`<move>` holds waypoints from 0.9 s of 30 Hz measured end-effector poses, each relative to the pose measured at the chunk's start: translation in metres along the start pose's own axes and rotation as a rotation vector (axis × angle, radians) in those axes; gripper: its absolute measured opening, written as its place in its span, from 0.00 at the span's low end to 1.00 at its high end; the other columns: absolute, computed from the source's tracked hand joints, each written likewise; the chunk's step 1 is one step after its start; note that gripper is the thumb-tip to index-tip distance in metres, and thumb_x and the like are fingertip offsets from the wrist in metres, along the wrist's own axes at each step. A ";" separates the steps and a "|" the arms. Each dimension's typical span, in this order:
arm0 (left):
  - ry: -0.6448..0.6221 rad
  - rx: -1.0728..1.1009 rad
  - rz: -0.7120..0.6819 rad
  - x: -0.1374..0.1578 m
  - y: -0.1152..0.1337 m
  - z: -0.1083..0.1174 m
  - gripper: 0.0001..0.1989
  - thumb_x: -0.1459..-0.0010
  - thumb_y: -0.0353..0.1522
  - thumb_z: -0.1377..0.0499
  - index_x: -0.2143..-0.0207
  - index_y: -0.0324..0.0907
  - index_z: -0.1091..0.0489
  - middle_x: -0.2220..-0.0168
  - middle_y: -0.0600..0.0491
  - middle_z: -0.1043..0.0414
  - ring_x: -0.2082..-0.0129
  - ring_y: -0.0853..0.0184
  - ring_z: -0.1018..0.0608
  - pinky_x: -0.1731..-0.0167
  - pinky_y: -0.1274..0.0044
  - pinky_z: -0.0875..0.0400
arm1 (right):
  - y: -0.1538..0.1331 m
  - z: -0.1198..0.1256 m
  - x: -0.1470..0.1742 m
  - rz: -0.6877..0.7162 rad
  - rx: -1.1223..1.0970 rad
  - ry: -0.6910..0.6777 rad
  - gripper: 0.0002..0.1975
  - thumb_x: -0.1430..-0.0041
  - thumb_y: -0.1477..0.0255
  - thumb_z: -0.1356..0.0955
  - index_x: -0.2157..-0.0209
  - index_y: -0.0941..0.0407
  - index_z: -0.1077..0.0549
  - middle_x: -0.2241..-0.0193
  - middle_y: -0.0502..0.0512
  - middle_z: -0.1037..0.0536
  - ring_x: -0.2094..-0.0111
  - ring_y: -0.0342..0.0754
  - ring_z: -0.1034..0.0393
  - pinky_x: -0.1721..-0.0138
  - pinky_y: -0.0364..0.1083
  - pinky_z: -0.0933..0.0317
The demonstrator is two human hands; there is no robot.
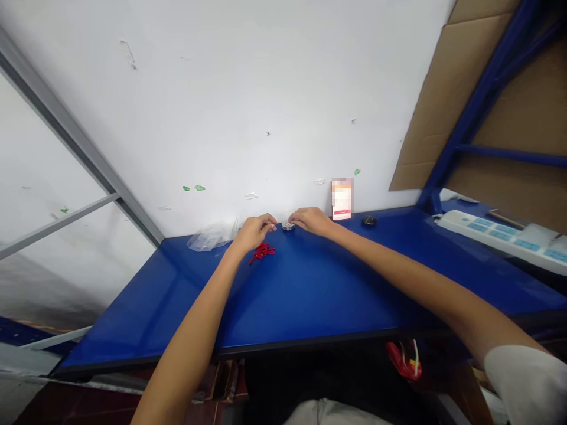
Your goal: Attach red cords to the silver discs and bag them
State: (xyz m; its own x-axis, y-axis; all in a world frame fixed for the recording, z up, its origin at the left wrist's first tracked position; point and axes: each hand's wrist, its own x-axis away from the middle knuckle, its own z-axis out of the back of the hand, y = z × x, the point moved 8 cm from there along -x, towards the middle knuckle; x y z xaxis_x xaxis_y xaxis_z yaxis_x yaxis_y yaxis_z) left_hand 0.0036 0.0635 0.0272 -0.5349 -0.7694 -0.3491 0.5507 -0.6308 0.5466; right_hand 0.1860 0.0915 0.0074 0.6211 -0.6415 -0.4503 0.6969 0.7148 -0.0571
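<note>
The left hand (264, 226) pinches a small red piece (275, 223) just beside a round, silver, metallic-looking disc (287, 226) on the blue worktop (310, 289); the right hand (310, 221) has fingertips at the disc, grip unclear. Pinch lightly, steady the disc, avoid the heaped thin red pieces (263, 252).

- Bright, diffuse light spreads over the white wall (283, 88), greying toward the lower left.
- The glossy blue table (310, 295) carries pale sheen on the left and soft shadow beneath the right forearm (398, 268).
- Under the near edge, dimness.
- Wide-angle stretching toward the sides; the power strip (509, 233) looks soft.
- Coarse pixelation covers the lit screen (342, 199).
- Red pieces (264, 251) blur together.
</note>
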 end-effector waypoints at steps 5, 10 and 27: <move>0.104 0.082 0.047 -0.001 -0.005 -0.001 0.12 0.25 0.39 0.49 0.57 0.43 0.31 0.59 0.47 0.20 0.61 0.64 0.20 0.61 0.74 0.27 | -0.027 0.039 0.038 0.040 -0.294 0.246 0.14 0.24 0.62 0.33 0.54 0.53 0.17 0.50 0.60 0.17 0.48 0.52 0.23 0.45 0.48 0.33; 0.123 0.273 0.089 -0.002 0.005 -0.020 0.20 0.24 0.48 0.50 0.59 0.43 0.30 0.67 0.52 0.27 0.68 0.66 0.26 0.67 0.76 0.30 | -0.039 0.042 0.086 -0.054 -0.308 0.106 0.17 0.24 0.56 0.33 0.57 0.52 0.17 0.68 0.52 0.17 0.70 0.46 0.24 0.63 0.44 0.34; 0.089 0.722 0.283 0.004 0.012 -0.055 0.18 0.38 0.44 0.32 0.55 0.39 0.22 0.59 0.47 0.22 0.69 0.69 0.21 0.71 0.77 0.24 | -0.022 0.016 0.096 -0.403 -0.991 0.091 0.16 0.35 0.54 0.26 0.59 0.52 0.18 0.64 0.54 0.12 0.59 0.55 0.14 0.67 0.46 0.20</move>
State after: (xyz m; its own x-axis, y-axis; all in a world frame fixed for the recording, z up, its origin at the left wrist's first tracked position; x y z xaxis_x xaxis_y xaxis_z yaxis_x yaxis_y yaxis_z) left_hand 0.0428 0.0477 -0.0095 -0.3658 -0.9159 -0.1654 0.0889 -0.2113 0.9734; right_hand 0.2359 0.0096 -0.0199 0.3529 -0.8866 -0.2991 0.2180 0.3888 -0.8952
